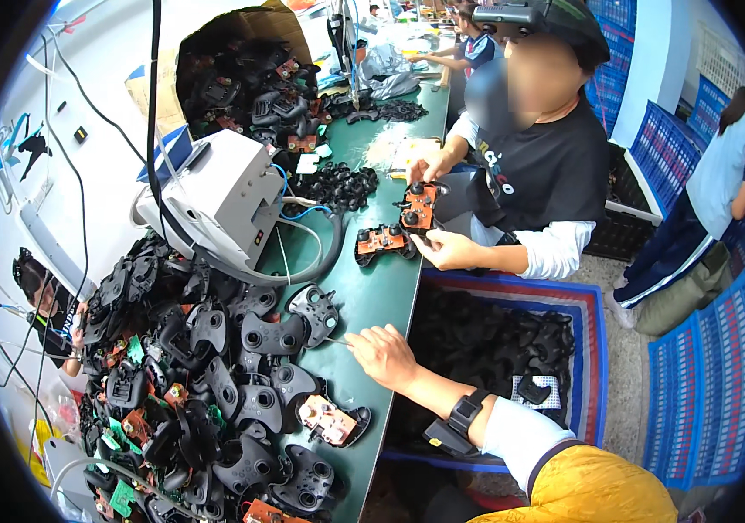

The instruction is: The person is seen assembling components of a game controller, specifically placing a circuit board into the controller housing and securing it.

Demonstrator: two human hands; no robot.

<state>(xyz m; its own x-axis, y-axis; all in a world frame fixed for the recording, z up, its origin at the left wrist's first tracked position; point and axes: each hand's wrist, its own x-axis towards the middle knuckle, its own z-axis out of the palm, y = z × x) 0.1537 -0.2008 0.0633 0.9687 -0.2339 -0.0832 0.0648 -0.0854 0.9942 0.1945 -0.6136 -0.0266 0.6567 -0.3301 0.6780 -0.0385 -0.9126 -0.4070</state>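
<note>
My right hand (383, 356) reaches in from the lower right over the green table. Its fingers are closed around a thin, dark rod-like tool (336, 341), whose kind I cannot make out. The tool points left, toward a game controller (313, 314) with a grey face at the table's middle. Below that lies an opened game controller with a pale circuit board (329, 419). Several black controller shells (272, 334) lie to the left of the hand. My left hand is not in view.
Across from me a person holds an orange controller board (419, 207); another board (383, 241) lies beside it. A grey machine (220, 196) with a thick hose stands on the table. A blue-rimmed bin (595, 366) holds black parts. A box (289, 30) overflows with controllers.
</note>
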